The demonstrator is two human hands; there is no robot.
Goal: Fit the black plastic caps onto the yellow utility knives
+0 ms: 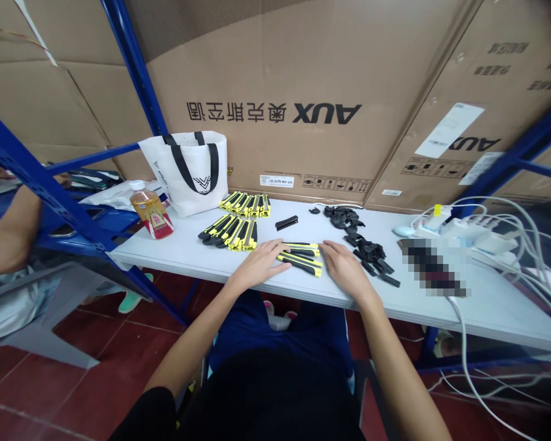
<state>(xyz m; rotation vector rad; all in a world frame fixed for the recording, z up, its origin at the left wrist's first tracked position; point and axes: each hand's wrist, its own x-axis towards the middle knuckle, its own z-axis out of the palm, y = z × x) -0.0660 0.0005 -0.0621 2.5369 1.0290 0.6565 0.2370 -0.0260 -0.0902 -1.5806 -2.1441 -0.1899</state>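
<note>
Both hands lie flat, fingers spread, gripping nothing — the left hand [257, 264] and right hand [346, 267] flank three knives [302, 257] on the table [188, 251]. Black clips [370, 251] sit just right of the right hand.

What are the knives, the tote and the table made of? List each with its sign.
Knives: likely moulded plastic, matte black with glossy yellow trim.
Tote: probably woven or non-woven fabric; soft creases, black webbing straps.
Table: smooth pale grey top, perhaps plastic or laminate; unclear.
</note>
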